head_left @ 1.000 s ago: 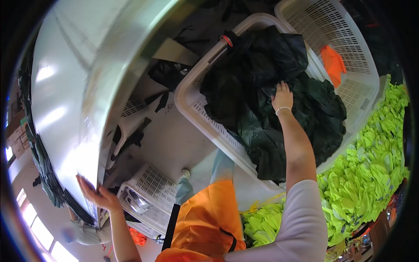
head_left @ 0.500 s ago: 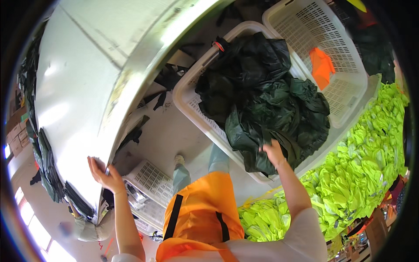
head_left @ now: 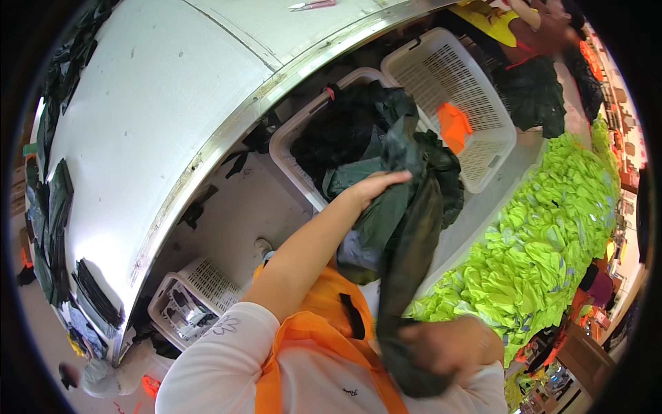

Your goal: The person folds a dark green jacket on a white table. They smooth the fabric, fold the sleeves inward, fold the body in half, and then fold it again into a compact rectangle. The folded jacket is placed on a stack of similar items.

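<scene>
Around twelve o'clock, cloth (head_left: pixel 412 238)'s coming out of the basket (head_left: pixel 298 116) toward five.
Left hand (head_left: pixel 379 187)'s joining in, right hand (head_left: pixel 452 346)'s blurring; can't tell whether either's fingers are gripping.

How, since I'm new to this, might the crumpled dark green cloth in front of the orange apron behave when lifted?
The crumpled dark green cloth probably flops, given its drooping folds. It's likely light for its bulk, looking thin.
</scene>
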